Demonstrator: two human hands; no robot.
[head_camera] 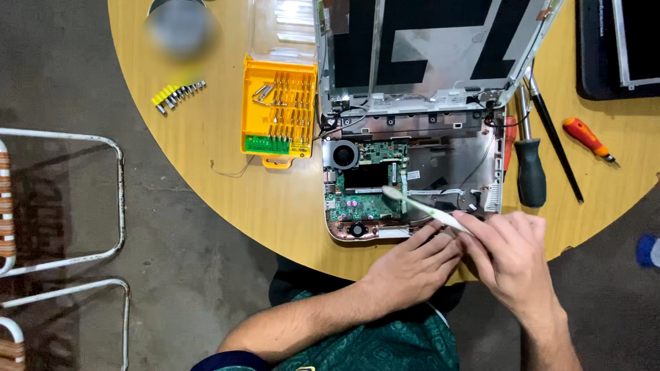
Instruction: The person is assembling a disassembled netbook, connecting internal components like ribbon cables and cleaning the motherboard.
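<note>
An opened laptop (419, 75) lies on a round wooden table (275, 206), its green circuit board (368, 199) and round fan (344, 154) bared. My right hand (512, 257) grips a white toothbrush (426, 207) by the handle, and the bristle head rests over the circuit board. My left hand (412, 264) rests on the near edge of the laptop base, fingers curled beside the brush handle, holding nothing that I can see.
A yellow bit case (278, 113) lies left of the laptop, loose bits (177, 95) further left. A black-handled screwdriver (531, 165), a thin black tool (555, 148) and an orange screwdriver (586, 137) lie to the right. Metal chair frames (69, 206) stand at left.
</note>
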